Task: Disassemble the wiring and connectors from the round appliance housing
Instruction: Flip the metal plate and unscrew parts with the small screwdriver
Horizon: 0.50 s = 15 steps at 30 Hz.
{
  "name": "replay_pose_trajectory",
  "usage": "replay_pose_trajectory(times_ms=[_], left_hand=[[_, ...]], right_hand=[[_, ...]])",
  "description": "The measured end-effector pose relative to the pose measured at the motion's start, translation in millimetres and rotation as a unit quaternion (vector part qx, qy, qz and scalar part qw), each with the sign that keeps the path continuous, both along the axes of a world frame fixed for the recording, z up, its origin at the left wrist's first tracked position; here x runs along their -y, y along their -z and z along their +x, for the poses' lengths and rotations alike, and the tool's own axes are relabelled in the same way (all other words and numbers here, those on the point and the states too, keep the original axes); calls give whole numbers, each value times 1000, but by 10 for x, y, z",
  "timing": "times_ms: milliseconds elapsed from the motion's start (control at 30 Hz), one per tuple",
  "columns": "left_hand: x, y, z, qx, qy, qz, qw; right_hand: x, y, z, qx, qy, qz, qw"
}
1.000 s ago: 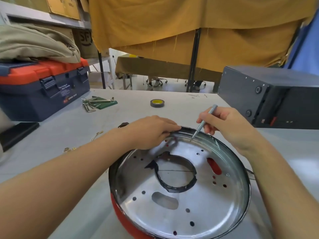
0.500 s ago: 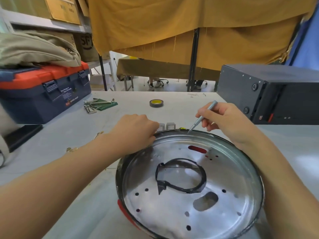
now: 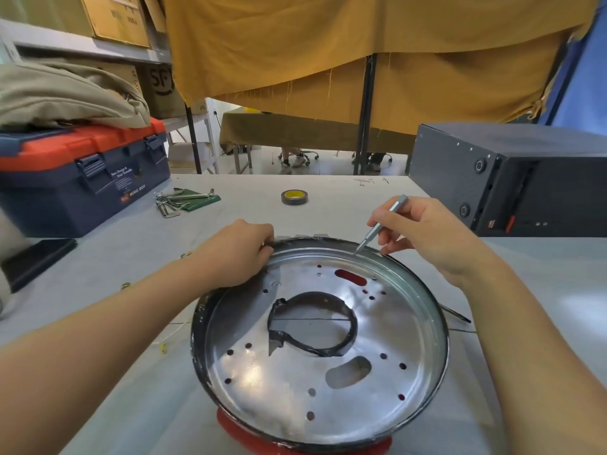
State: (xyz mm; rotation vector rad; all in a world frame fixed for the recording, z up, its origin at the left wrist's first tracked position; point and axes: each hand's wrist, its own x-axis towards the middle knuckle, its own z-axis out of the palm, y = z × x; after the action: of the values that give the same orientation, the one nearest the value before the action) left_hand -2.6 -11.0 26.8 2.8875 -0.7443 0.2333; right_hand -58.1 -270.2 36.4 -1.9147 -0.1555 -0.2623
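Note:
The round appliance housing sits in front of me, a shiny metal pan with a dark rim, red outer shell and several holes. A black taped ring of wiring runs round its central opening. My left hand grips the far left rim with curled fingers. My right hand pinches a slim grey screwdriver, whose tip points down at the inner wall near the far rim.
A blue and orange toolbox stands at the left with a beige bag on it. Hex keys on a green holder and a tape roll lie behind. A dark metal box stands right. A black device lies far left.
The housing has been turned, so the red slot moved from the right side to the far side. My left hand shifted along the rim; the screwdriver stays at the far edge.

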Motion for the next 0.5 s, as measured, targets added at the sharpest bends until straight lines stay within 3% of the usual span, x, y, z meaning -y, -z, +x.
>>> replay_pose_trajectory(times_ms=[367,500], left_hand=[[-64,-84,-26,-21,-67,67,995],[145,-55,-22,16,-1,41,999]], right_hand=[[-75,6,-7,30,5,-55,998],[-173,48,11,62,43,-105,992]])
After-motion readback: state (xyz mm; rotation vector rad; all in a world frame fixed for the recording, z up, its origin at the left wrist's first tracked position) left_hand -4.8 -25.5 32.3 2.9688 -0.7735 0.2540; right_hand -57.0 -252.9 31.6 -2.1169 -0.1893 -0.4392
